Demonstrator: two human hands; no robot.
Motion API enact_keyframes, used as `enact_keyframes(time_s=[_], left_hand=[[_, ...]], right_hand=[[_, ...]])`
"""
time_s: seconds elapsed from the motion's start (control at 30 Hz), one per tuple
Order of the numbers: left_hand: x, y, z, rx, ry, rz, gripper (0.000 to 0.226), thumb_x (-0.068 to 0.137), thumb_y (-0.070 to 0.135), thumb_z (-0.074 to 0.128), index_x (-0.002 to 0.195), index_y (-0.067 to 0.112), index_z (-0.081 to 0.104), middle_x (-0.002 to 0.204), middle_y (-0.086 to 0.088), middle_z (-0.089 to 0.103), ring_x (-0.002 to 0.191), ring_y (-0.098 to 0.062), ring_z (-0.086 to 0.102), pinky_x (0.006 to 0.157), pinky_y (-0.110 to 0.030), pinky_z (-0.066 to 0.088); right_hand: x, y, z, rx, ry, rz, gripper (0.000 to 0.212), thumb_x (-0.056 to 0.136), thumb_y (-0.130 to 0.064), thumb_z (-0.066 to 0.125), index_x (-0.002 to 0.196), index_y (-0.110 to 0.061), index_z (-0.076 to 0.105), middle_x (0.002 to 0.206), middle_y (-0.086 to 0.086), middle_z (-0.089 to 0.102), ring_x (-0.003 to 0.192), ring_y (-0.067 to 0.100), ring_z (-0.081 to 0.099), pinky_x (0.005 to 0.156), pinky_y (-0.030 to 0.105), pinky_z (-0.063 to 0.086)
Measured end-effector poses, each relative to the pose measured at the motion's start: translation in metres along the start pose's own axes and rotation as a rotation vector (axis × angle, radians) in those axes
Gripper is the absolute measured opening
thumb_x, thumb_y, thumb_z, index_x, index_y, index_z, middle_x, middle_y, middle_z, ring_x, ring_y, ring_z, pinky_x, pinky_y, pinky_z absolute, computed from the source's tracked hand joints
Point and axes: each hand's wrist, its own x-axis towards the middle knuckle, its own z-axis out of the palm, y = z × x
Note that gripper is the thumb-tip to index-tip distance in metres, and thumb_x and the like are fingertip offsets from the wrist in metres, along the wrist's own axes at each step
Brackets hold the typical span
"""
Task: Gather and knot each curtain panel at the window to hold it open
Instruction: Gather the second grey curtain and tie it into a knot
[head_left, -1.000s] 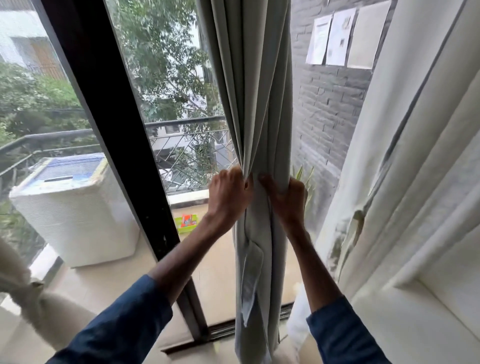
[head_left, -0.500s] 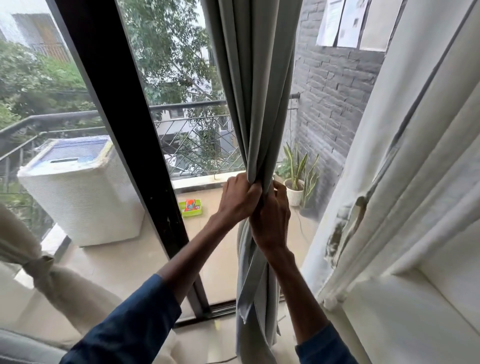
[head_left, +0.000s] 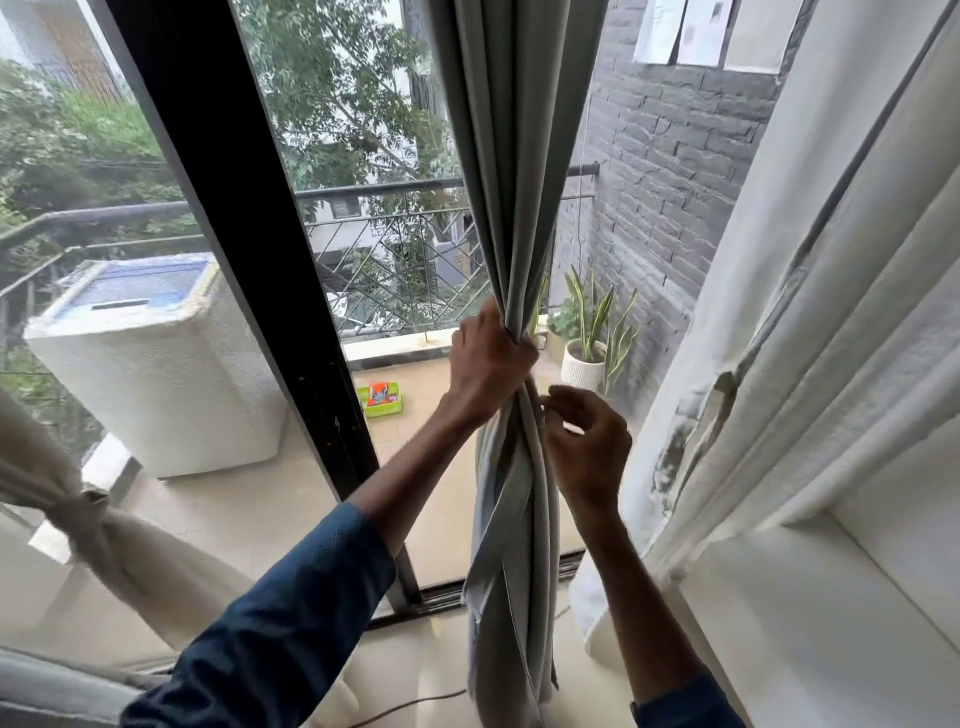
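Note:
A grey-green curtain panel (head_left: 519, 156) hangs down the middle of the window, bunched into a narrow rope. My left hand (head_left: 485, 364) is clenched around the bunch at mid height. Just below and to the right, my right hand (head_left: 587, 447) hovers with fingers apart, fingertips touching the edge of the hanging folds (head_left: 514, 519). At the lower left a cream curtain panel (head_left: 88, 514) is tied in a knot. A white curtain panel (head_left: 831, 312) hangs loose on the right.
A black window frame post (head_left: 244, 260) crosses the glass. Outside on the balcony stand a white washing machine (head_left: 156, 374), a green box (head_left: 382, 400) and potted plants (head_left: 587, 343) by a grey brick wall (head_left: 675, 182). A white ledge (head_left: 831, 623) is at the lower right.
The curtain went from spread folds to a tight bunch. My left hand closed around it, and my right hand let go, dropped lower and opened.

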Motion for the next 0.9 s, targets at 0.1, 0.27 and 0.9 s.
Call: enact_keyframes(time_s=[0.1, 0.27, 0.9], left_hand=[[-0.001, -0.004, 0.004, 0.017, 0.074, 0.038, 0.021, 0.077, 0.013, 0.058, 0.096, 0.004, 0.061, 0.076, -0.017, 0.064, 0.069, -0.036, 0.059, 0.058, -0.030, 0.031], [-0.002, -0.013, 0.010, 0.059, 0.138, 0.059, 0.035, 0.078, 0.015, 0.060, 0.110, 0.002, 0.057, 0.089, -0.025, 0.068, 0.082, -0.047, 0.062, 0.061, -0.038, 0.038], [0.005, -0.050, 0.012, 0.170, 0.143, 0.018, 0.057, 0.077, 0.012, 0.061, 0.130, 0.005, 0.043, 0.085, -0.015, 0.069, 0.078, -0.038, 0.068, 0.062, -0.035, 0.043]], right_hand=[[-0.010, 0.026, 0.000, -0.128, -0.077, 0.206, 0.010, 0.079, -0.018, 0.080, 0.088, -0.016, 0.076, 0.079, -0.011, 0.074, 0.068, -0.004, 0.068, 0.074, 0.018, 0.055], [-0.023, 0.051, 0.015, -0.140, -0.259, 0.348, 0.034, 0.071, -0.040, 0.088, 0.093, -0.016, 0.075, 0.081, -0.010, 0.076, 0.080, 0.004, 0.072, 0.081, 0.025, 0.058], [-0.007, 0.044, -0.015, -0.261, -0.368, -0.066, 0.033, 0.091, -0.040, 0.072, 0.071, -0.014, 0.068, 0.058, -0.001, 0.065, 0.056, 0.003, 0.059, 0.057, 0.032, 0.045]])
